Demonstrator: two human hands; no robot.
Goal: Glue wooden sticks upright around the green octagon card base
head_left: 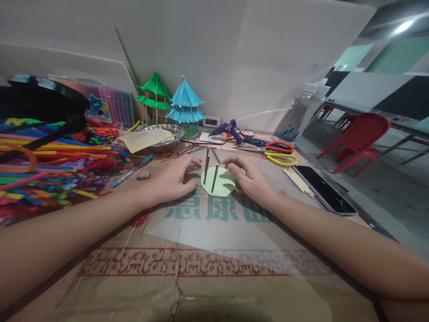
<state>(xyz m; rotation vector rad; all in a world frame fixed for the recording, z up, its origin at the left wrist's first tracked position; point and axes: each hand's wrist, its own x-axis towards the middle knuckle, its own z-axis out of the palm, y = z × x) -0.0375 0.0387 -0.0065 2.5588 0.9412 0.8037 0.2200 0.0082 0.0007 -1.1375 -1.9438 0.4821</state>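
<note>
A pale green flat base (224, 184) with cut corners lies on the translucent sheet in front of me. Several thin brown sticks (215, 179) stand upright on it, and another leans near its far right side. My left hand (177, 178) rests at the left of the base, its fingers apart and curved, with nothing in it. On the other side my right hand (250, 176) lies with its fingertips close to the base's right edge. Its thumb and fingers are spread and hold nothing visible.
Colourful pipe cleaners (50, 161) pile up at the left, beside a blue pen (132, 171). Two small pavilions, green (154, 96) and blue (185, 105), stand behind a metal bowl (170, 142). A glue gun (228, 129), yellow-handled scissors (280, 158), pale sticks (299, 182) and a phone (323, 190) lie to the right.
</note>
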